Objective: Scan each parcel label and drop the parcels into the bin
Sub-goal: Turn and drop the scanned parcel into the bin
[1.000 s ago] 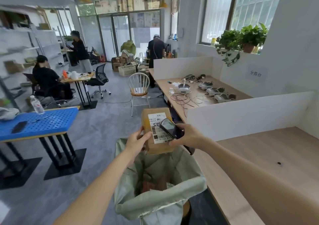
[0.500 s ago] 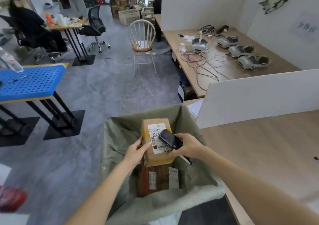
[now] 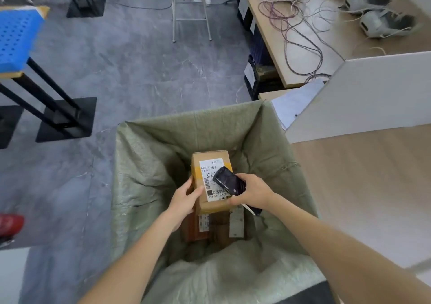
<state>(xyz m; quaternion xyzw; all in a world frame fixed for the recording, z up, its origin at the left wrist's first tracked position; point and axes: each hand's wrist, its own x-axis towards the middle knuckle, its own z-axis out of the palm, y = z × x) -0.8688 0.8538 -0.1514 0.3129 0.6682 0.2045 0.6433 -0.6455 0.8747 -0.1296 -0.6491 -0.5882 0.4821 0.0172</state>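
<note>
the left hand [image 3: 186,195] grips the parcel [image 3: 211,182] at its left side, directly above the bin [image 3: 149,154]. the right hand [image 3: 250,191] holds the scanner [image 3: 229,183] over the label [image 3: 213,182]. the parcel's long axis points away from the person.

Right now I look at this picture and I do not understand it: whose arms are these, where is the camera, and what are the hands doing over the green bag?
There is no machine here. A person wears a camera on the head, so the one picture looks down along that person's own arms.

The left hand grips a brown cardboard parcel by its side. The right hand holds a dark handheld scanner over the parcel's white label.

Both are above a bin lined with a green woven bag. Other parcels already lie at the bottom. To the right is a wooden table; farther back, a desk with cables.
</note>
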